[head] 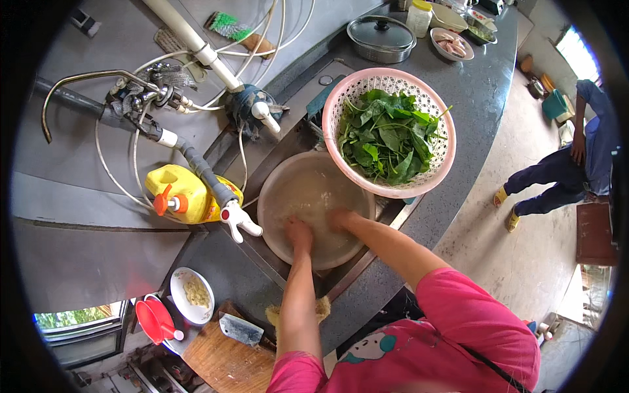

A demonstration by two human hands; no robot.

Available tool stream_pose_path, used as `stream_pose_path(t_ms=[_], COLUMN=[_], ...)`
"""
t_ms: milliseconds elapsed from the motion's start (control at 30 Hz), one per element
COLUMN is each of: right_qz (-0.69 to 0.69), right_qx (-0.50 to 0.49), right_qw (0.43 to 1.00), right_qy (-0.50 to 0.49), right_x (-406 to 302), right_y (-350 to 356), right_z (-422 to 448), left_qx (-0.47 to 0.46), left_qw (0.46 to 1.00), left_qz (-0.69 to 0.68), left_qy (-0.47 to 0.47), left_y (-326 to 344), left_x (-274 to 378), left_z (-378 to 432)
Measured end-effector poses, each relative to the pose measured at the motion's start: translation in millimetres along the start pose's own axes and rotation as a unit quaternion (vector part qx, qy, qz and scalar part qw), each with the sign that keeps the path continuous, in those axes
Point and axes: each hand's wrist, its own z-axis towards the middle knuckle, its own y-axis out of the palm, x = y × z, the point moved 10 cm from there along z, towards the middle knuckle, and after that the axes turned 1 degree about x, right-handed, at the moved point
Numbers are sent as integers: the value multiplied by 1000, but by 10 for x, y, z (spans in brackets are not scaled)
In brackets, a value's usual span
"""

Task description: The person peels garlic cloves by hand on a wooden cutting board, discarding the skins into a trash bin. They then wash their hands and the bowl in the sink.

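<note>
Both my hands dip into cloudy water in a wide round basin set in the sink. My left hand is on the left side of the water, its fingers mostly under the surface. To its right, my right hand is also partly submerged and blurred by the water. Whether either hand grips something below the surface is hidden. Behind the basin, a pink plastic colander overlaps its far right rim and holds a heap of leafy greens.
Left of the basin are a white tap and a yellow jug. A cleaver lies on a wooden cutting board near a bowl and red dipper. A lidded pot stands behind; a person is at right.
</note>
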Motion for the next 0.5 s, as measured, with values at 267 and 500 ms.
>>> stream_pose_path(t_ms=[267, 500], right_qz=[653, 639], right_qx=[-84, -99], right_qw=[753, 758], right_qy=[21, -90], right_x=[170, -33], right_y=[-306, -616], right_z=[-170, -334], left_qx=[-102, -59], left_qw=[779, 806], left_qz=[-584, -587], left_qy=[-201, -49], left_y=[-150, -732], left_x=[515, 704], left_z=[-126, -346])
